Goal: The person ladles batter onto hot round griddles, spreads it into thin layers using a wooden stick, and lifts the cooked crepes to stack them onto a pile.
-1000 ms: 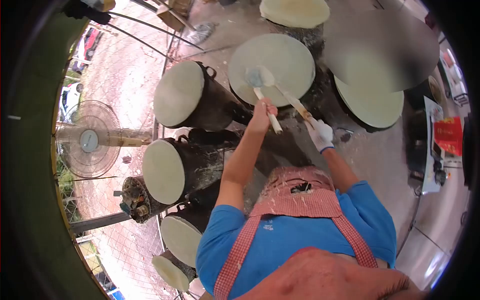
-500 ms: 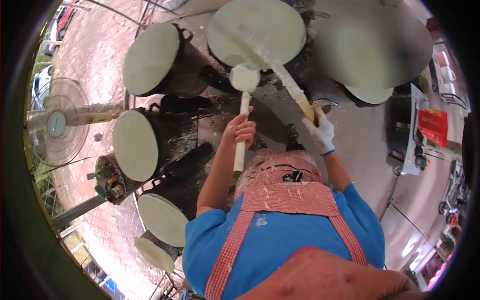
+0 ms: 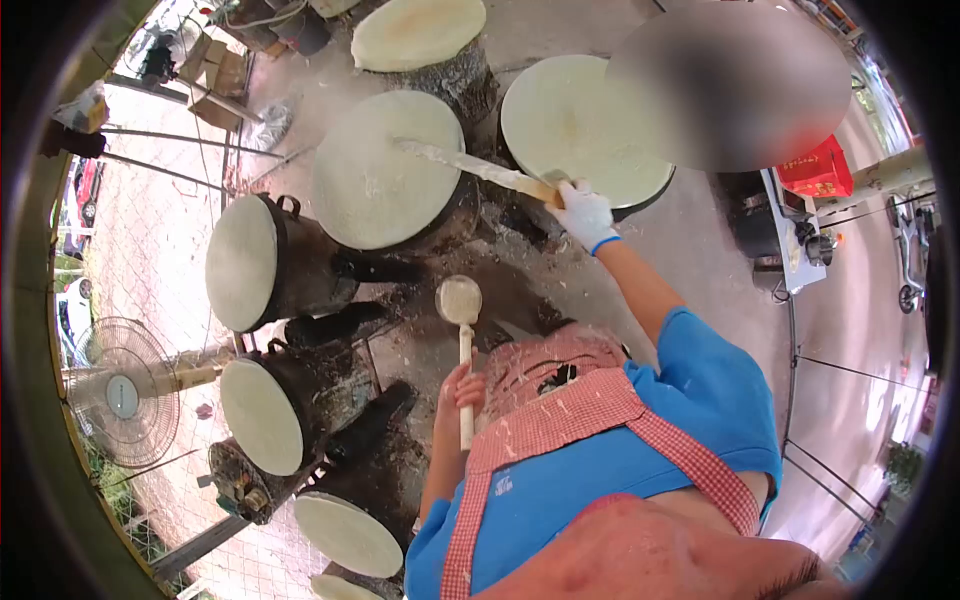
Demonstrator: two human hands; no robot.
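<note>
My left hand point(image 3: 461, 390), bare, grips the wooden handle of a ladle point(image 3: 460, 300) held upright close to my apron, its bowl coated in pale batter. My right hand point(image 3: 583, 214), in a white glove, holds a long flat stick point(image 3: 470, 166) whose far end lies across the pale batter sheet on a round steamer top point(image 3: 385, 170). Both tools are smeared with white batter.
Several more round steamer pots with pale sheets stand around: one to the right point(image 3: 585, 130), one behind point(image 3: 415, 32), others at left point(image 3: 243, 262) and lower left point(image 3: 262, 415). A standing fan point(image 3: 122, 392) is far left, a red box point(image 3: 818, 168) on a table at right.
My left hand has pulled the ladle back from the steamer top toward my body. My right hand has swung the stick flat across the steamer sheet. The view has shifted.
</note>
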